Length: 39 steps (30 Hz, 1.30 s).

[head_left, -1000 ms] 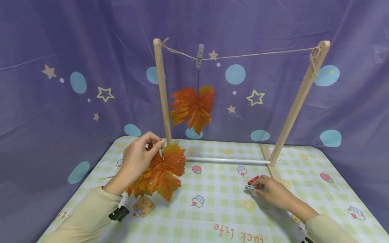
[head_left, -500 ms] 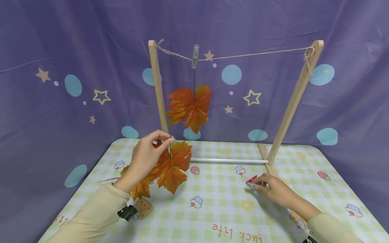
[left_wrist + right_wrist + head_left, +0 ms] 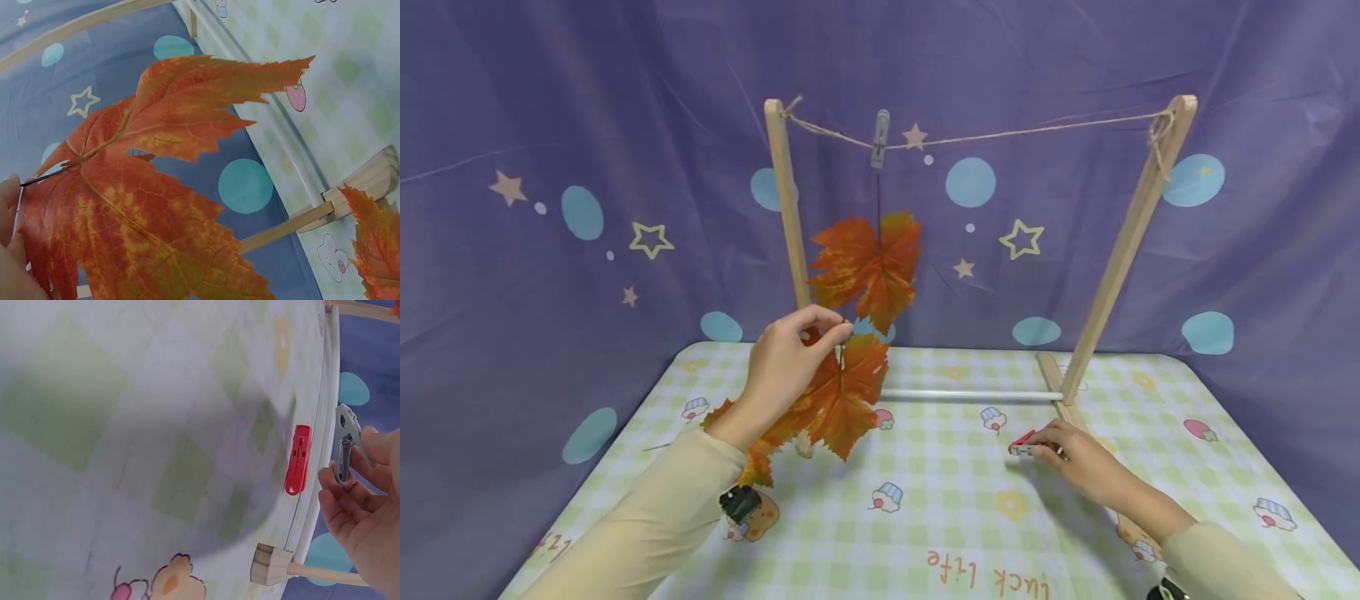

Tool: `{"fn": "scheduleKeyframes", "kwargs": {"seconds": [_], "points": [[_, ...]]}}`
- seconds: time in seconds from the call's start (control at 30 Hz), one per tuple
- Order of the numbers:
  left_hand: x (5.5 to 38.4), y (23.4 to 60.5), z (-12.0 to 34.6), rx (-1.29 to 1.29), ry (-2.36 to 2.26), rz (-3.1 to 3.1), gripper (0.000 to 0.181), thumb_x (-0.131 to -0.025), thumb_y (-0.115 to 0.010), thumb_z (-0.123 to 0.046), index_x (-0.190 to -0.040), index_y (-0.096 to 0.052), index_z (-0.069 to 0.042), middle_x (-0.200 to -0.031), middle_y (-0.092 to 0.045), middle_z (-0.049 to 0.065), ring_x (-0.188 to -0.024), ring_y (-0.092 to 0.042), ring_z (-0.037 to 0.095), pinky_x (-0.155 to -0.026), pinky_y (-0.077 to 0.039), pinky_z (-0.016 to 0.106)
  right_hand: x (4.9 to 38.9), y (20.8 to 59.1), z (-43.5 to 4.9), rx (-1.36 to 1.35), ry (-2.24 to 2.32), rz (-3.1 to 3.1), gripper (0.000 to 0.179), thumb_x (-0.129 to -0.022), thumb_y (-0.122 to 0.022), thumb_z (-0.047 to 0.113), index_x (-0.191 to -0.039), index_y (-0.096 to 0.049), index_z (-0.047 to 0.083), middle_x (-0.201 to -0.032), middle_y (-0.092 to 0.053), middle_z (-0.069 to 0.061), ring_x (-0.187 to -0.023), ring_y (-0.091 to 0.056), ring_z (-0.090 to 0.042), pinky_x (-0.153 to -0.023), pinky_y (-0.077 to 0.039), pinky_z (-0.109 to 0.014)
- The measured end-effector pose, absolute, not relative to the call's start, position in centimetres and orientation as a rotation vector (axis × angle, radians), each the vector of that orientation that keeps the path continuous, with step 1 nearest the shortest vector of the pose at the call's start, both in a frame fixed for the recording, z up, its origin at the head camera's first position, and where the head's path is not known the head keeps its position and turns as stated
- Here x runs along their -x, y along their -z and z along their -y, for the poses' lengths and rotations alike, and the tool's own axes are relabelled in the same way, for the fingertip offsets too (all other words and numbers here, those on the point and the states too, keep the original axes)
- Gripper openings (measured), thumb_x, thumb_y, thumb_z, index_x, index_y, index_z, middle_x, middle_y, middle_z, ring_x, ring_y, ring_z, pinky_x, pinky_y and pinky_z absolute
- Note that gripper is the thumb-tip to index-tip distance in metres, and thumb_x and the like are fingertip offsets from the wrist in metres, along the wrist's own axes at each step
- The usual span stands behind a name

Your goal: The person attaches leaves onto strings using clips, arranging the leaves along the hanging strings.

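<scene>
In the head view, my left hand (image 3: 790, 358) pinches the thin dark stem of an orange maple leaf (image 3: 848, 387), whose blade hangs below the fingertips. That leaf (image 3: 144, 206) fills much of the left wrist view. My right hand (image 3: 1086, 467) pinches a grey clothespin (image 3: 344, 444) between thumb and fingers, above the tabletop. A red clothespin (image 3: 299, 459) lies on the table close by. Higher up, a second orange leaf (image 3: 872, 262) hangs by its stem from another grey clothespin (image 3: 880, 137) clipped on the string. A third leaf (image 3: 756, 468) lies under my left forearm, partly hidden.
A twine string (image 3: 1030, 132) runs between two wooden posts (image 3: 1123, 250), sagging at the clipped clothespin. A white rod (image 3: 970, 396) joins the posts low down. The checked tablecloth (image 3: 940, 500) ends at a purple curtain (image 3: 1075, 67) behind the frame.
My left hand has moved up and to the right with its leaf, towards the hanging leaf. The grey clothespin in my right hand has risen slightly. The head view has shifted a little.
</scene>
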<state>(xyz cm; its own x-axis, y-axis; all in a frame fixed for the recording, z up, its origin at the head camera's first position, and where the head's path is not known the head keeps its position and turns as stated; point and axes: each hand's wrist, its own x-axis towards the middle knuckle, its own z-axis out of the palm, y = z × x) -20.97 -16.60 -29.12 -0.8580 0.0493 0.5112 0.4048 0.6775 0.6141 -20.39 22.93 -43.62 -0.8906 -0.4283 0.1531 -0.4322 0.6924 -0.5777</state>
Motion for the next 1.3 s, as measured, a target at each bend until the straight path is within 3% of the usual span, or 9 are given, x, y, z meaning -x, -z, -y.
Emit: {"fn": "scheduleKeyframes", "kwargs": {"seconds": [0.23,0.43,0.67,1.0,1.3], "points": [[22.1,28.8,15.3,0.352,1.056,2.451,0.018,-0.093,-0.069,-0.039,-0.102,-0.074,-0.024,-0.085,-0.067,-0.009,-0.07,-0.054,0.014,-0.057,-0.041,0.036,20.1,43.4,-22.3,-0.697,-0.996,2.876,0.02,-0.099,-0.062,0.017,-0.115,-0.065,0.005,-0.104,-0.063,0.002,-0.084,-0.055,-0.008,-0.07,-0.05,-0.027],[23.2,28.1,13.5,0.363,1.08,2.463,0.019,-0.093,-0.068,-0.043,-0.102,-0.074,-0.027,-0.084,-0.066,-0.011,-0.071,-0.054,0.014,-0.066,-0.038,0.036,20.0,43.0,-21.9,-0.665,-0.922,2.826,0.021,-0.097,-0.066,0.016,-0.113,-0.068,0.003,-0.102,-0.066,0.002,-0.083,-0.058,-0.01,-0.069,-0.051,-0.028],[24.3,27.1,12.2,0.38,1.108,2.446,0.022,-0.092,-0.069,-0.045,-0.103,-0.075,-0.028,-0.086,-0.066,-0.013,-0.066,-0.052,0.015,-0.058,-0.036,0.035,20.4,42.1,-21.7,-0.607,-0.837,2.708,0.021,-0.091,-0.072,0.011,-0.112,-0.072,0.004,-0.104,-0.068,-0.003,-0.086,-0.062,-0.018,-0.074,-0.054,-0.037],[25.2,26.7,10.9,0.429,1.181,2.424,0.022,-0.091,-0.071,-0.039,-0.106,-0.076,-0.023,-0.093,-0.07,-0.011,-0.073,-0.058,0.011,-0.057,-0.041,0.034,20.7,40.6,-21.2,-0.493,-0.853,2.567,0.027,-0.083,-0.08,0.008,-0.108,-0.075,0.003,-0.095,-0.071,-0.007,-0.083,-0.067,-0.03,-0.072,-0.055,-0.048],[26.3,26.2,10.6,0.404,1.189,2.393,0.021,-0.092,-0.07,-0.04,-0.104,-0.075,-0.025,-0.089,-0.069,-0.012,-0.074,-0.058,0.01,-0.062,-0.043,0.034,21.5,39.7,-20.2,-0.517,-0.9,2.532,0.029,-0.084,-0.079,0.009,-0.11,-0.073,0.001,-0.1,-0.072,-0.012,-0.086,-0.069,-0.033,-0.074,-0.055,-0.051]]}}
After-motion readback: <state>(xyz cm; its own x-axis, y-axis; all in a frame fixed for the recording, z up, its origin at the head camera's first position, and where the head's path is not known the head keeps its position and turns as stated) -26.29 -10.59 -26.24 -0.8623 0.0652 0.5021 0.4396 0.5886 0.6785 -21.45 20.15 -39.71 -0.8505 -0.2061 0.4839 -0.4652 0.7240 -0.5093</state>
